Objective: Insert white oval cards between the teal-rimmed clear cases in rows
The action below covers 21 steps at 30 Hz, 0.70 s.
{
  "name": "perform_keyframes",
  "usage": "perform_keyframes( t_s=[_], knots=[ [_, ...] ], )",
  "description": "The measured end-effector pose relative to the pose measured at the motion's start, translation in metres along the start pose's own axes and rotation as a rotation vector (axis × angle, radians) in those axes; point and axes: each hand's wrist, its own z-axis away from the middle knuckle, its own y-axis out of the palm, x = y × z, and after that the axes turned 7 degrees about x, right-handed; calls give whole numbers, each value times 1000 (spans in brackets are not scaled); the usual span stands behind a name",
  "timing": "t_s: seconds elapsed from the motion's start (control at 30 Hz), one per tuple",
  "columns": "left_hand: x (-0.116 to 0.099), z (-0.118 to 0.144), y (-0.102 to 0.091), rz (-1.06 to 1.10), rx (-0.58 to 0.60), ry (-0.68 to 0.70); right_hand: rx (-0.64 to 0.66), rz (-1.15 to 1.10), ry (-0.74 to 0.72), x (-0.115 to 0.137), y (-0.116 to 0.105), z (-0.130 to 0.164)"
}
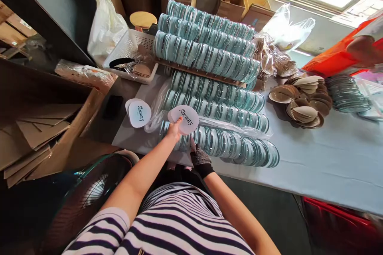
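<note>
White table (329,159), left hand (174,129) gripping round printed card (184,119), glossy disc rows (218,143)

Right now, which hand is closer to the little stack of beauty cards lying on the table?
Left. The left hand holds up another card just right of the stack of cards; the gloved right hand is farther right, by the nearest row of discs.

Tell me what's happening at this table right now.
A person in a striped top stands at a table covered with rows of round teal-rimmed discs. The bare left hand holds a round white card printed "beauty" over the nearest row. The right hand, in a dark glove, rests at that row's near edge. More of the same cards sit stacked to the left, and brown shell-shaped pieces are piled to the right.
</note>
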Motion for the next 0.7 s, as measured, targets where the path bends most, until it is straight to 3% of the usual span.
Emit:
perform_keyframes(
  t_s=[0.13, 0.33, 0.53, 0.7],
  knots=[
    [0, -3, -1, 12, -31, -12, -77, -82, -71, -11, 4, 4],
    [2, -4, -2, 32, -21, -26, -45, -554, -74, -17, 17, -5],
    [-4, -5, -3, 15, -4, -79, -4, -222, -84, 1, 11, -32],
    [-14, -8, -5, 50, -33, -114, 121, -407, -122, 1, 2, -34]
  ],
)
